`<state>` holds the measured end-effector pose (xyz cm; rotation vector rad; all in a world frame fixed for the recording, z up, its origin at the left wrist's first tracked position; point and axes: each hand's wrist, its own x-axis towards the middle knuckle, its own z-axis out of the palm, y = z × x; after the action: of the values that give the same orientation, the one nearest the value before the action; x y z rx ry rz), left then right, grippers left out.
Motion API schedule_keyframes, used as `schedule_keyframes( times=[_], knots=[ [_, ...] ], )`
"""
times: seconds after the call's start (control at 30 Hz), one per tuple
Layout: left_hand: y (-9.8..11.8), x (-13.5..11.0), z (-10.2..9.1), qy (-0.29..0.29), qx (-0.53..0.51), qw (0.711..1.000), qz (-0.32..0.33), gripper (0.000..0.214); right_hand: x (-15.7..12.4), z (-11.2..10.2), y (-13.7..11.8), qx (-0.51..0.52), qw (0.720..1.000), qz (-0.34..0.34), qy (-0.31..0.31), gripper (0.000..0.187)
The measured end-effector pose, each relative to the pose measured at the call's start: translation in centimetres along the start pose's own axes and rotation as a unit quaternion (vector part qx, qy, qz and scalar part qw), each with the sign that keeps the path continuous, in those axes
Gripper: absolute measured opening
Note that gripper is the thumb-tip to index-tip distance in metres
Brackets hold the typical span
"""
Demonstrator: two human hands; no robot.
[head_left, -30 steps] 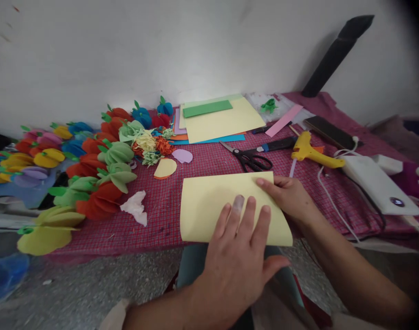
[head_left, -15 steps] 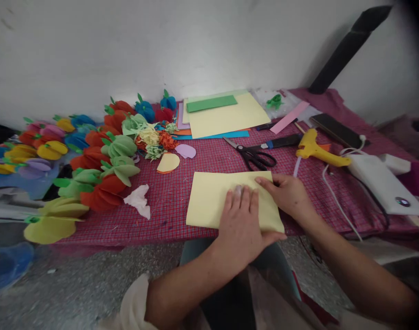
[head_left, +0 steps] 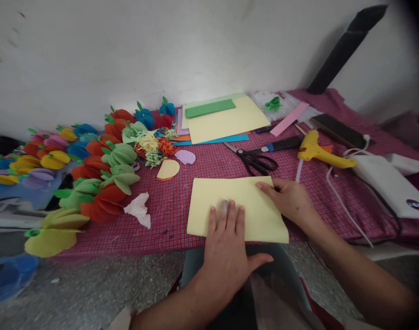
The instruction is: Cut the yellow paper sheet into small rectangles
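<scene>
A pale yellow sheet of paper [head_left: 237, 192], seemingly folded, lies at the table's front edge. My left hand [head_left: 226, 243] rests flat on its lower middle, fingers spread and thumb out past the front edge. One finger of that hand has a whitish wrap on it. At the sheet's right side, my right hand [head_left: 292, 197] pinches the paper, thumb on top and the other fingers beneath or behind the edge. Black-handled scissors [head_left: 254, 160] lie just beyond the paper. A yellow glue gun [head_left: 319, 151] sits beyond my right hand.
Paper pumpkin-like shapes [head_left: 120, 156] in many colours crowd the left. At the back are stacked coloured sheets [head_left: 226, 123] with a green strip [head_left: 210, 108]. A white device [head_left: 391, 183] with cables and a dark phone-like slab [head_left: 338, 129] stand right. A crumpled white scrap [head_left: 139, 210] lies left.
My left hand has slid left and toward me across the yellow paper. The right hand keeps its hold at the right edge. The view has shifted slightly.
</scene>
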<state>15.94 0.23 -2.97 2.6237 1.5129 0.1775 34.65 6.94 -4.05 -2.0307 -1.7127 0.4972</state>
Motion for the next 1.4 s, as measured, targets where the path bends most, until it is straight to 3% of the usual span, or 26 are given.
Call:
schedule_keyframes(
  times=[0.33, 0.8, 1.4],
  knots=[
    [-2.2, -0.5, 0.0, 0.027, 0.023, 0.999, 0.005, 0.085, -0.1, -0.2, -0.2, -0.028, 1.0, -0.005, -0.008, 0.046],
    [-2.5, 0.2, 0.0, 0.04, 0.012, 0.999, 0.017, 0.083, -0.3, -0.2, 0.0, -0.01, 1.0, -0.026, -0.013, 0.044],
    [-3.1, 0.1, 0.3, 0.015, 0.038, 0.998, 0.038, 0.084, -0.3, -0.6, -0.5, -0.023, 0.999, -0.037, -0.019, 0.039]
  ],
)
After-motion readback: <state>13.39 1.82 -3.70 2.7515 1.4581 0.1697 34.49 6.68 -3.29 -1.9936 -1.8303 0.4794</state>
